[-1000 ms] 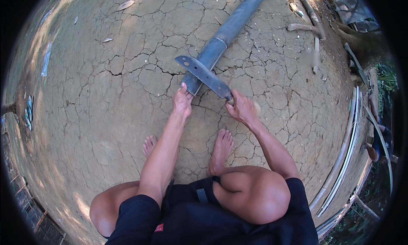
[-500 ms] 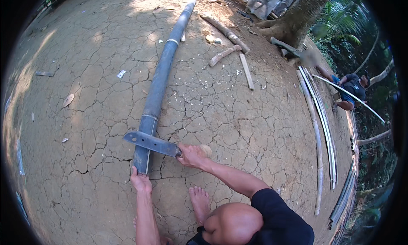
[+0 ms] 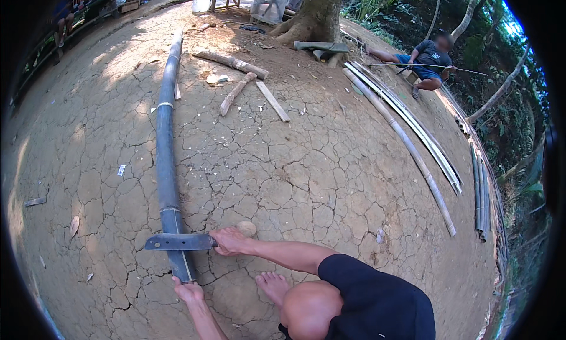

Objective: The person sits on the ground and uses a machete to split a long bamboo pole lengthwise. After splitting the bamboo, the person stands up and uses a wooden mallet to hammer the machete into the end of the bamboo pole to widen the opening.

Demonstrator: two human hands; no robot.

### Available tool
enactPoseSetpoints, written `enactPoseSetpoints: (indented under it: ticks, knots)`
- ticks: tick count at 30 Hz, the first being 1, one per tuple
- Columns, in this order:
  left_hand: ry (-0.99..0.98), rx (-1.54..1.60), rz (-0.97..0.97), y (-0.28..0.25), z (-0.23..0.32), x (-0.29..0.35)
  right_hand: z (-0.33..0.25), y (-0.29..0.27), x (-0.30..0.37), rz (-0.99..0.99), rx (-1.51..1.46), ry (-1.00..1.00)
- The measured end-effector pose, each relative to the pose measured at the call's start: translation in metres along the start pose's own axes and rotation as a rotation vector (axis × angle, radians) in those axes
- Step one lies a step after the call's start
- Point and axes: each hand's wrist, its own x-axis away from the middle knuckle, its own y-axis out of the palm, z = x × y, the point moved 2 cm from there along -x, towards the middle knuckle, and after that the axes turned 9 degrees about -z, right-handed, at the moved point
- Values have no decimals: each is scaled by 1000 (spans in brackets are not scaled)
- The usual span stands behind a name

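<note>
A long dark bamboo pole [image 3: 167, 169] lies on the ground, running away from me, with pale rings at its joints and a light lengthwise line near its close end. My left hand [image 3: 188, 290] grips that close end, its fingers partly hidden beneath it. In my right hand [image 3: 231, 242] is the handle of a machete [image 3: 177, 242], the handle mostly covered by the fingers. Its broad dark blade, with a few holes toward the tip, lies crosswise over the pole just short of the nearest joint.
Cracked dry earth surrounds the pole. Beyond lie wooden sticks [image 3: 237, 93] and a flat strip [image 3: 273, 102]. Pale bamboo lengths [image 3: 407, 125] and darker poles [image 3: 480, 192] lie on the right. Another person [image 3: 429, 60] sits at the far right holding a thin strip, near a tree trunk [image 3: 318, 15].
My view has turned, so the scene sits further left and lower, showing more of the far yard. Both hands keep their grips, and the blade stays across the pole. The other person's strip has tilted flatter.
</note>
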Motion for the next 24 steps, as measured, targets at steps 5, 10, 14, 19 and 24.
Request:
enactPoseSetpoints:
  ticks: [5, 10, 14, 19, 24]
  knots:
    - [40, 6, -27, -7, -3, -6, -4, 0, -2, -5, 37, -3]
    - [33, -9, 5, 2, -9, -2, -5, -7, 1, -33, 31, 39]
    - [18, 43, -13, 8, -12, -4, 5, 2, 0, -12, 64, 20]
    - [39, 59, -14, 16, -11, 3, 5, 7, -8, -64, 110, 109]
    - [65, 54, -70, 12, -15, -2, 1, 2, -6, -116, 161, 112]
